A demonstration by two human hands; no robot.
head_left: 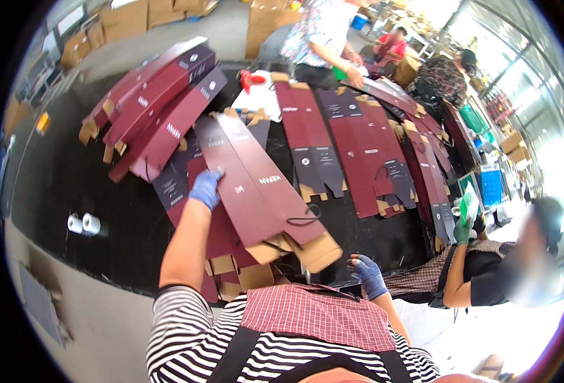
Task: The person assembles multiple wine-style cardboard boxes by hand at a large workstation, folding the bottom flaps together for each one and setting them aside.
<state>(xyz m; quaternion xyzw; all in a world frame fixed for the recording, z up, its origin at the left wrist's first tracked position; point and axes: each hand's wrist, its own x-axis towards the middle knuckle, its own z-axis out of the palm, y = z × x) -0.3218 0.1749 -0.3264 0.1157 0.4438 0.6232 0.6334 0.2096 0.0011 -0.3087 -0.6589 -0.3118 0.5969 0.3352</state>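
Note:
In front of me a long, flat maroon carton (251, 185) lies slanted over other flat cartons. Its near end has open brown flaps (320, 253), and a black cord handle (304, 216) loops from its right side. My left hand (206, 188), in a blue glove, grips the carton's left edge. My right hand (367, 276), in a similar glove, is apart from the carton, right of its near end. Its fingers are curled together, and whatever is in them is too small to make out.
Folded maroon cartons (160, 108) are piled at the far left. Flat cartons (365, 153) spread over the black table (52, 185) to the right. Two white rolls (84, 223) stand at the left. Co-workers are at the far side and at right, one with a green glove (462, 231).

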